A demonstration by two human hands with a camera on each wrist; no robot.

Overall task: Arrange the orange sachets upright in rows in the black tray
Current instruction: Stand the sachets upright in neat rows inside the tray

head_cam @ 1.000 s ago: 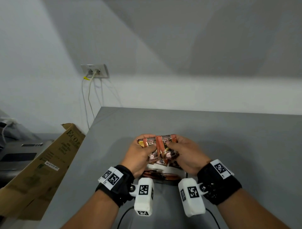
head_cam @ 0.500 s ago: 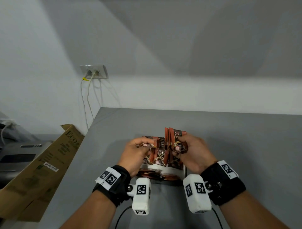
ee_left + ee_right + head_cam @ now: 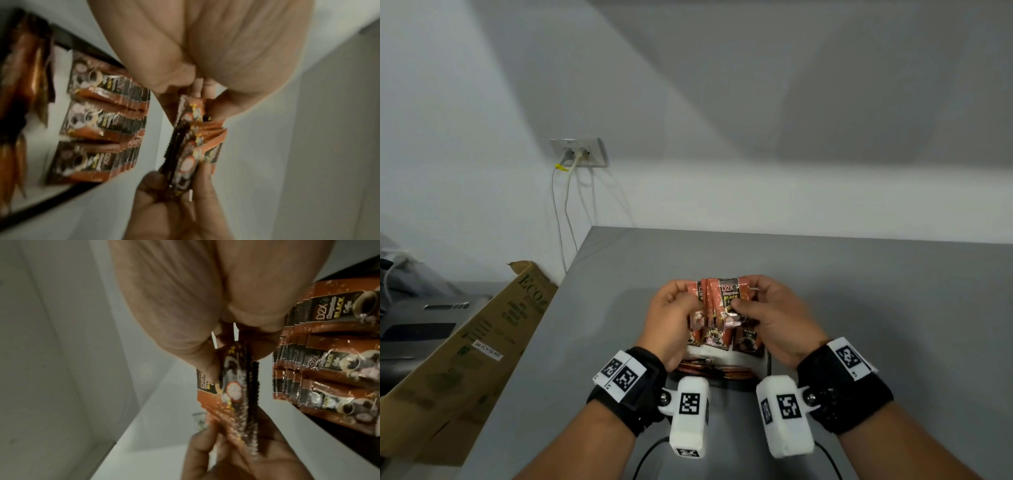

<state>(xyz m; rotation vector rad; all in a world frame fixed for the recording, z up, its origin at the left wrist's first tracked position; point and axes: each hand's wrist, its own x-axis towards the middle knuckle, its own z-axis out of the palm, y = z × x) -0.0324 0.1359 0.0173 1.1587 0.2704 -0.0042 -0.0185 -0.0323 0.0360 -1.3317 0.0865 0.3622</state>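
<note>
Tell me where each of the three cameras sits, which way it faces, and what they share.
Head: on the head, facing forward and down at the table; both forearms, left hand and right hand show.
Left wrist: along the left hand at the held sachets.
Right wrist: along the right hand toward the same bundle.
Shared: the sachet rows in the tray.

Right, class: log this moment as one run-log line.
left hand: grips held sachets | right hand: grips same bunch | black tray: three rows standing | stage: bunch above tray, not yet placed
</note>
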